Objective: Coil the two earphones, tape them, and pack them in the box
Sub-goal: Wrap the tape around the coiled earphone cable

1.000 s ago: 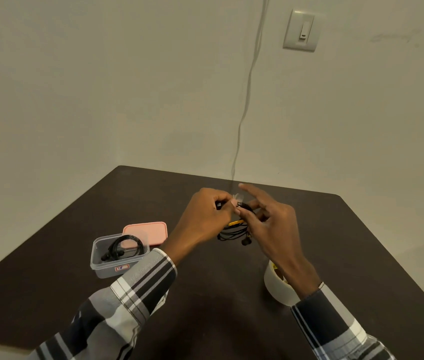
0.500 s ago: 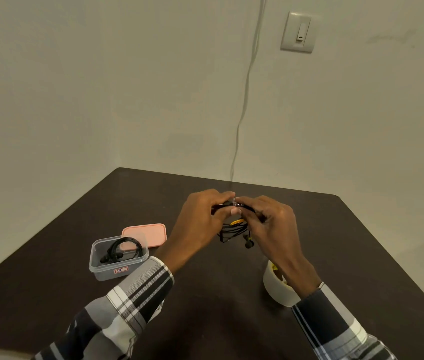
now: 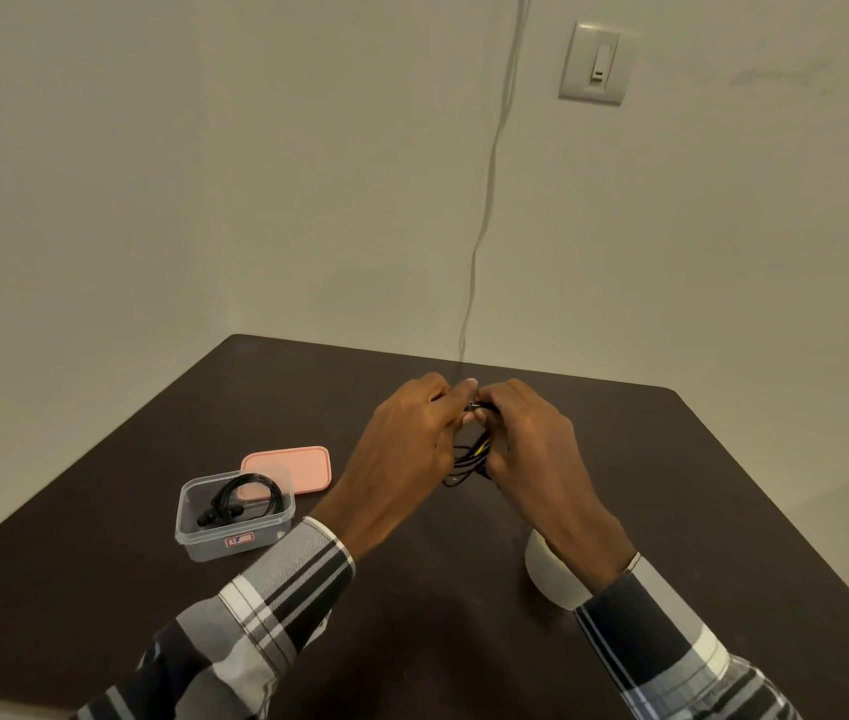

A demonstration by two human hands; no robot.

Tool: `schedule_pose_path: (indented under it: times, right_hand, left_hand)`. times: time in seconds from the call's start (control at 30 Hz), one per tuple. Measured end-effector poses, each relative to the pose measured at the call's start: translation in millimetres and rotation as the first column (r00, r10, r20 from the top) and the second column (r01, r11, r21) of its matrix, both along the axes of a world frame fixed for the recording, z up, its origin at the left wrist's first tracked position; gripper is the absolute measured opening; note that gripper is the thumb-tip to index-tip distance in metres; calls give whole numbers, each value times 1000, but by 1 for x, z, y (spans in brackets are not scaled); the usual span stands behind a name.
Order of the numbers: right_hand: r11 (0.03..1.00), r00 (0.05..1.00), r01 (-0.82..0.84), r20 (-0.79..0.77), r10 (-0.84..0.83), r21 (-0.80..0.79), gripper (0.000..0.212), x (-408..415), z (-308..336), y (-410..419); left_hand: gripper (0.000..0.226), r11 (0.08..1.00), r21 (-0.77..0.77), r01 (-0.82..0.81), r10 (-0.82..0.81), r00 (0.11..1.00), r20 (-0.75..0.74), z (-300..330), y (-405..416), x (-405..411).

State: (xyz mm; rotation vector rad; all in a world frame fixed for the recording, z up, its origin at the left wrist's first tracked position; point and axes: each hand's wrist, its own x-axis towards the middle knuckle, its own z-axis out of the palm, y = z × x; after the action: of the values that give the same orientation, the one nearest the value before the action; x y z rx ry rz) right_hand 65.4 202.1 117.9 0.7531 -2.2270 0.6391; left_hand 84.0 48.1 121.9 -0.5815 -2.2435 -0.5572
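Note:
Above the middle of the dark table [image 3: 412,641], my left hand [image 3: 409,444] and my right hand [image 3: 531,444] meet around a coiled black earphone with a yellow part [image 3: 471,454]. Both hands pinch the top of the coil, and its loops hang below between them. A clear plastic box [image 3: 193,532] stands at the left with another coiled black earphone [image 3: 240,498] inside. The box's pink lid [image 3: 287,467] lies flat behind it. A white tape roll [image 3: 541,569] sits under my right wrist, partly hidden.
A wall rises close behind the table, with a thin white cable [image 3: 484,210] running down it and a light switch [image 3: 593,62] at the upper right. The table's right edge drops off near the frame's right side.
My right hand's fingers, spread a second ago, have curled in onto the coil. Both hands have drawn together at its top. The box, lid and tape roll have not moved.

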Motion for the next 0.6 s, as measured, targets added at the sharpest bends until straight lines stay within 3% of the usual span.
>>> schedule_pose_path:
  times: [0.27,0.37,0.6]
  right_hand:
    - [999,1000,-20,5,19,42,12,1,0,1]
    - [998,999,-41,-29,42,40,35,3,2,2]
    - [995,995,-97,26,97,-7,36,5,4,3]
  left_hand:
    - [33,992,110,55,-80,968,238,5,-6,-1]
    - [33,971,217,98,-179,901,395,10,-9,-3]
    - [35,911,405,79,-311,777,547,14,-8,-2]
